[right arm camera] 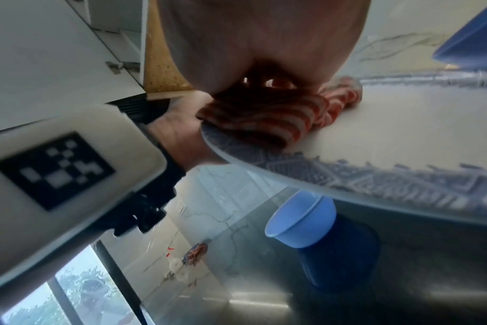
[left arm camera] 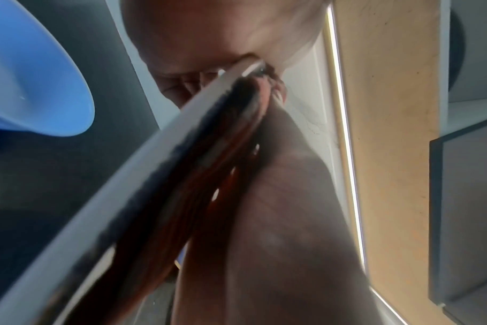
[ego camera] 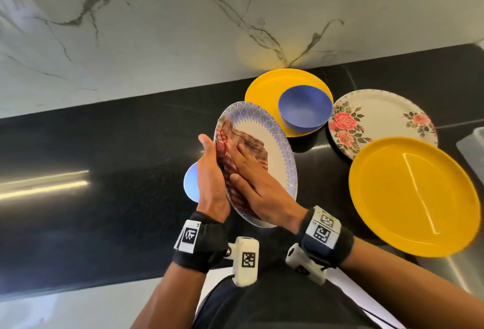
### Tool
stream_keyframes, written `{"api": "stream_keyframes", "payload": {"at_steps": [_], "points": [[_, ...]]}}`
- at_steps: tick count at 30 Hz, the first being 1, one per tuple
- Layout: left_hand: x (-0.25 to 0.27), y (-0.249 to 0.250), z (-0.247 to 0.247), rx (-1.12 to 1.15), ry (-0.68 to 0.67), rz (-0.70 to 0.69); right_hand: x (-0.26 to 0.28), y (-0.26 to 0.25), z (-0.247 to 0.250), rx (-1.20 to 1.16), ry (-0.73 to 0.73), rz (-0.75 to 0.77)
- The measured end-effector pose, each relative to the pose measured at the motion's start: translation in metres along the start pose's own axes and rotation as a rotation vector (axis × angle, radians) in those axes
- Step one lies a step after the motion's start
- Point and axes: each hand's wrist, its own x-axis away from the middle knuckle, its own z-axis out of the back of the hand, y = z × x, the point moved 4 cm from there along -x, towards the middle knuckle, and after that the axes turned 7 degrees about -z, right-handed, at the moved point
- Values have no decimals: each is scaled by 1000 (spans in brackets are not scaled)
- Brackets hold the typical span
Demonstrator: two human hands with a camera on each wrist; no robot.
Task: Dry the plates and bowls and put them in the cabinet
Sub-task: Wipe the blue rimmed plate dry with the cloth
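The black desk [ego camera: 104, 197] carried the waiting dishes, all laid flat and apart enough that each could be lifted alone. At about four o'clock from the hands lay the near yellow plate [ego camera: 413, 197]. At two o'clock the rose plate [ego camera: 379, 116] lay partly under its rim. At one o'clock the far yellow plate [ego camera: 264, 87] served as a stand for the dark blue bowl [ego camera: 303, 107], which sat on it mouth up. A light blue bowl [ego camera: 190, 181] stood at nine o'clock, mostly hidden behind the left hand; in the right wrist view it looked turned mouth down, probably to drain.

The patterned plate [ego camera: 277, 155] was the one being dried. It was held off the desk and tilted on edge, its face turned toward the right hand so the cloth could sweep it.

The left hand [ego camera: 210, 179] braced the plate's left rim, thumb up along the edge; its fingers lay behind the plate, so how far that grip curled I could not tell.

The right hand [ego camera: 251, 174] lay flat with its fingers straight, pressing the striped red cloth [ego camera: 246, 142] against the plate's face rather than clutching it.

No cabinet showed in the head view, and no dish appeared stored yet.
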Motion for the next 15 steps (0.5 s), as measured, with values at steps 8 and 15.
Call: {"api": "stream_keyframes", "payload": {"at_steps": [8,15], "points": [[6,1,-11,38,-37,8,-14,2,2,67,63,26],[-5,6,-8,-14,-86,-92,-37,9,10,45,134,61]]}}
